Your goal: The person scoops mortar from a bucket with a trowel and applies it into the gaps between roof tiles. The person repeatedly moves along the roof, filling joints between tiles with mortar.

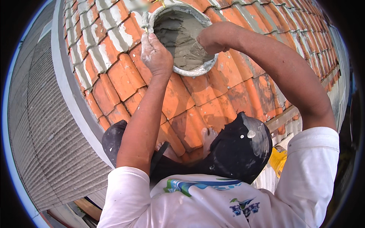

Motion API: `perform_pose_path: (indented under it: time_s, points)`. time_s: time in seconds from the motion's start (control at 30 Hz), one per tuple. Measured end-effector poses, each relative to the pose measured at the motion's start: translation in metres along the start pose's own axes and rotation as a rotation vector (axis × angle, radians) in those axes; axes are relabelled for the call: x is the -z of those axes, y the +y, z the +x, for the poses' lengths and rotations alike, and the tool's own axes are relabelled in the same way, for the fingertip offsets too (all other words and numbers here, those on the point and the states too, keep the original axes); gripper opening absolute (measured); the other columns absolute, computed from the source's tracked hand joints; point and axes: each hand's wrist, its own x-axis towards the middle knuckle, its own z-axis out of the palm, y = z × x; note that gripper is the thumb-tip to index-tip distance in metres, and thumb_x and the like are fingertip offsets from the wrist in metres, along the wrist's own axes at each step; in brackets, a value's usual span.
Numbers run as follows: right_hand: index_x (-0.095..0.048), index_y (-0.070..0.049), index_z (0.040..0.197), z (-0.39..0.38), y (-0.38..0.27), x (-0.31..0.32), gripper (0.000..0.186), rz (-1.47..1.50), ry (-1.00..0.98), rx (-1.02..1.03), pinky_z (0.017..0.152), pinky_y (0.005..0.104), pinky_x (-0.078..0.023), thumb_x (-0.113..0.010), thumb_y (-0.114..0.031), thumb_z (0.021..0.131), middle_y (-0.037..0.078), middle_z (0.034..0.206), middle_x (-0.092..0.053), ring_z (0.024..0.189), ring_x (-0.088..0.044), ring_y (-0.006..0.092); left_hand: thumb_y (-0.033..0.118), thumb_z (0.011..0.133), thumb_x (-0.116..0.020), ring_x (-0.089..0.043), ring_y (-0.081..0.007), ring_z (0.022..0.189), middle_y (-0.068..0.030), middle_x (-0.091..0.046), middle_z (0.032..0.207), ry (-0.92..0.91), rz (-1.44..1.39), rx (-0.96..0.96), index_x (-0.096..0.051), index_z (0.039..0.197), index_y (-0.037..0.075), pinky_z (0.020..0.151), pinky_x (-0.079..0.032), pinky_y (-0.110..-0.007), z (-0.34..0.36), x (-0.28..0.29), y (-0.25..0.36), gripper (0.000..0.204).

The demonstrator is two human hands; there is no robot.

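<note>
Sitting in a crusted bucket (194, 72), grey mortar (183, 40), ridged

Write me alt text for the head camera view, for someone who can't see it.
A left hand is at the left rim of a round bucket of gray paste on an orange tiled roof, while the right hand curls over the paste's right side. Below show a white T-shirt and dark, stained pants.
</note>
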Motion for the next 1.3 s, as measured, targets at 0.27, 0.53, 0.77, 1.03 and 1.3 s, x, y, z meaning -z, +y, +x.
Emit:
perform_pose_path:
  time_s: [0.27,0.53,0.77,1.03,1.3]
  points:
    - [-0.070,-0.002,0.081,-0.036,0.045,-0.024,0.030,0.679,-0.119,-0.006,0.050,0.0401,-0.049,-0.061,-0.026,0.096,0.006,0.070,-0.062,0.056,-0.058,0.0207,0.028,0.115,-0.049,-0.067,-0.0460,0.116,-0.0328,-0.071,0.125,-0.013,-0.022,-0.016,-0.060,0.139,-0.014,0.103,-0.052,-0.045,0.011,0.001,-0.011,0.050]
    - [-0.067,-0.004,0.087,-0.154,0.090,-0.199,0.036,1.352,0.329,-0.231,0.059,0.0341,-0.049,-0.062,-0.036,0.101,0.003,0.074,-0.060,0.067,-0.061,0.0139,0.031,0.114,-0.041,-0.067,-0.0446,0.115,-0.0291,-0.071,0.124,-0.082,0.251,0.110,-0.069,0.127,-0.008,0.099,-0.048,-0.052,0.065,0.014,-0.056,0.050]
    - [-0.058,0.006,0.113,-0.156,-0.014,-0.370,0.034,1.244,0.655,-0.774,0.094,0.0577,-0.049,-0.054,-0.024,0.099,0.032,0.108,-0.068,0.106,-0.065,0.0517,0.032,0.115,-0.042,-0.064,-0.0354,0.120,-0.0238,-0.065,0.136,-0.239,0.177,0.080,-0.061,0.136,-0.012,0.101,-0.050,-0.044,0.076,0.019,-0.074,0.052]
    - [-0.056,0.007,0.121,-0.077,-0.064,-0.407,0.032,1.351,0.637,-0.991,0.087,0.0541,-0.055,-0.060,-0.019,0.103,0.028,0.098,-0.068,0.098,-0.070,0.0448,0.024,0.112,-0.039,-0.061,-0.0366,0.127,-0.0248,-0.059,0.143,-0.330,0.151,0.139,-0.056,0.140,-0.011,0.105,-0.053,-0.047,0.073,0.024,-0.050,0.049]
    - [-0.059,0.014,0.109,-0.022,-0.082,-0.387,0.020,1.240,0.798,-1.077,0.083,0.0521,-0.059,-0.059,0.001,0.094,0.031,0.100,-0.069,0.096,-0.071,0.0450,0.019,0.111,-0.035,-0.060,-0.0368,0.129,-0.0254,-0.057,0.145,-0.395,0.105,0.191,-0.054,0.141,-0.014,0.105,-0.055,-0.046,0.071,0.024,-0.049,0.048]
